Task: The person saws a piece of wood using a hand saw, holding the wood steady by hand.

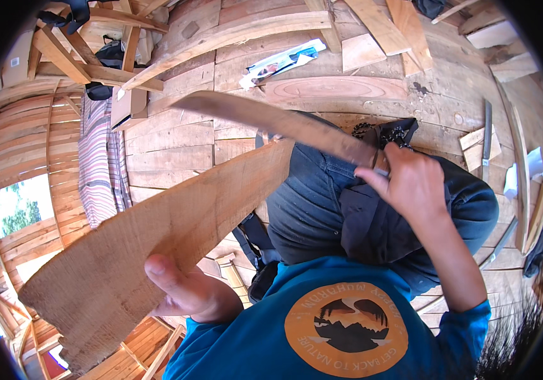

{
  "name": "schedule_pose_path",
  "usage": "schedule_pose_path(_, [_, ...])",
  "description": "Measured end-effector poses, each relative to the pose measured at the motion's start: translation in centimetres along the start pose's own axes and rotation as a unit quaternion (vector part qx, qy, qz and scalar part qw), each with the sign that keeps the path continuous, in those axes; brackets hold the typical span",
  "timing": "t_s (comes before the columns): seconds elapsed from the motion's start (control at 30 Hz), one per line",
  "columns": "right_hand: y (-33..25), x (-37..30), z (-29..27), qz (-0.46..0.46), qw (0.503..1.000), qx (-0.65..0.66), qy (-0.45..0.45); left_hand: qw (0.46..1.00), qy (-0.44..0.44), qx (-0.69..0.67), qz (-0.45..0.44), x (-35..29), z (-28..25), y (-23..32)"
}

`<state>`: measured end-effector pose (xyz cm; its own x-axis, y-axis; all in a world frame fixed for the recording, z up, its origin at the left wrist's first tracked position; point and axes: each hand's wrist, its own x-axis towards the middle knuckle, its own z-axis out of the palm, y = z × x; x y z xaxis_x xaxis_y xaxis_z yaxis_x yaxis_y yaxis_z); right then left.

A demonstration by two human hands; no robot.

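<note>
A long, rough-sawn wooden board slants across from the lower left up to my legs, its far end resting by my knee. My left hand grips its near edge, with the thumb on the top face and the other fingers hidden beneath. In my right hand is a machete, my fingers wrapped round its handle. The wide blade points left and reaches over the board's far end. From this view I cannot tell whether blade and wood touch.
On the plank floor ahead lie a plastic package and a reddish board. A cardboard box and striped cloth are at the left. To the right lie a long flat tool, a wood offcut and crumpled white paper.
</note>
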<state>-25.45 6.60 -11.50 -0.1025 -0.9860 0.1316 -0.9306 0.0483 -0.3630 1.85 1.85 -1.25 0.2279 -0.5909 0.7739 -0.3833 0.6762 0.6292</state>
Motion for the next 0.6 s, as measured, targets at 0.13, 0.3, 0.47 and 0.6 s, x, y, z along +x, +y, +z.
schedule_pose_path(0.13, [3.0,-0.7,1.0,0.107,0.992,0.031,-0.051,1.000,0.017,0.021,0.004,0.1,-0.2,-0.1])
schedule_pose_path(0.3, [2.3,-3.9,0.3,0.200,0.947,0.233,-0.098,1.000,0.029,0.004,-0.006,0.6,-0.1,-0.8])
schedule_pose_path(0.47, [0.3,-3.9,-0.5,0.195,0.920,0.336,-0.056,0.999,0.021,-0.025,-0.012,1.3,-0.2,-1.4])
schedule_pose_path(0.6, [0.3,-4.8,-2.1,0.223,0.909,0.346,-0.059,0.998,0.038,-0.046,-0.031,2.4,-0.5,-1.9])
